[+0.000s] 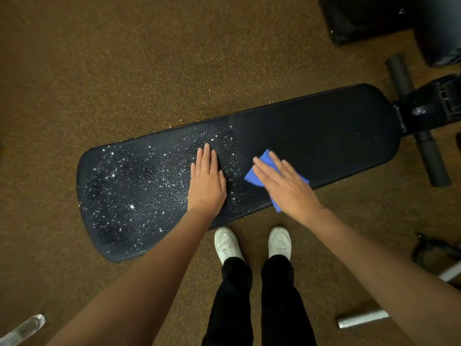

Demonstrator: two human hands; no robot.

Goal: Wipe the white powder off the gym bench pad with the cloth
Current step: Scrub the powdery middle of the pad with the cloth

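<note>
Item: we are cataloguing a black gym bench pad [311, 136], lying lengthwise across a brown speckled floor [99, 71], with our white shoes [228, 243] just beside its near edge.
Powder: we are seeing white powder [129, 186] scattered over the left half of the tabletop; the right half is looking dark and largely clean, with a fairly sharp boundary near the middle.
Cloth: we are finding the blue cloth [264, 168] lying on the pad just right of that boundary, near the pad's near edge.
Right hand [287, 186]: its grip is released, the straight fingers pressing the cloth flat onto the pad; motion blur is suggesting a wiping stroke.
Left hand [207, 181]: its grip is also released, palm down and flat on the pad, resting in the powdered zone and holding nothing.
Stage: we are judging the job roughly half done, with the whole left end not yet wiped.
Risk, palm: the left hand is sitting in powder, so we are expecting it to pick some up and print it onto cleaned vinyl if it shifts right.
Risk, edge: strokes toward the rim are likely to push powder onto the floor, where specks are already showing along the far edge.
Risk, cloth: a loaded cloth is liable to smear rather than lift.
Markings: we are reading no brand, label or writing anywhere.
</note>
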